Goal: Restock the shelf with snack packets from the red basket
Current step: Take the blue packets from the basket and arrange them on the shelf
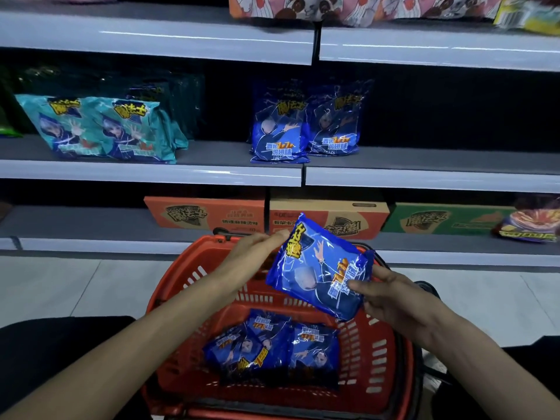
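A blue snack packet (318, 265) hangs tilted above the red basket (178, 286), held by both hands. My left hand (251, 256) pinches its top left edge. My right hand (388, 295) grips its lower right side, thumb on the front. Several more blue packets (272, 347) lie on the basket's floor. On the middle shelf (212, 172) two matching blue packets (306, 128) stand upright side by side.
Teal packets (100, 128) stand on the middle shelf at the left, with bare shelf to the right of the blue ones. Orange and green cartons (206, 213) sit on the bottom shelf behind the basket. Pink patterned packs (348, 7) line the top shelf.
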